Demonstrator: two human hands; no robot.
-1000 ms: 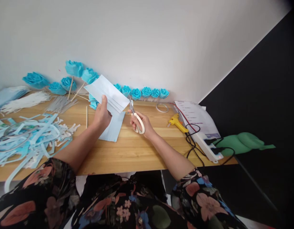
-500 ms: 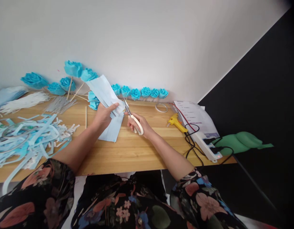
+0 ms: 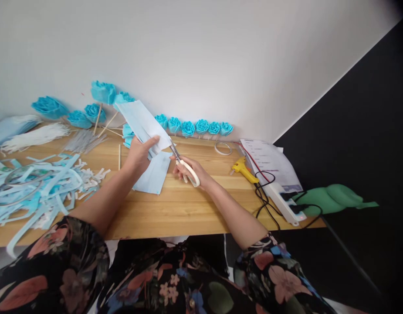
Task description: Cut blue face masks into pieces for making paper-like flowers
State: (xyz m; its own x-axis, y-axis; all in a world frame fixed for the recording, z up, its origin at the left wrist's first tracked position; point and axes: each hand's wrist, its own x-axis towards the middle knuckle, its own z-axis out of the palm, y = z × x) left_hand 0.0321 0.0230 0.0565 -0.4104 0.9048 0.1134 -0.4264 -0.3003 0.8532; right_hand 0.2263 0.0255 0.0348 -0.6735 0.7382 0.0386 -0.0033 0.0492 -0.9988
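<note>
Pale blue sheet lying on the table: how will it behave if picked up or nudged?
The pale blue sheet is probably light, since it looks thin and lies flat on the table. It may be floppy: the similar held sheet bends beside the left hand. Its flat shape makes it likelier to slide than roll if nudged.

Blk floral top [image 3: 177, 285], loose matching slvs [image 3: 69, 257]

Pale blue sheet [image 3: 143, 118], creased, slants down rightward, left of frame centre. White-handled scissors [image 3: 188, 168] near centre, metal blades pointing up-left at sheet's right end.
</note>
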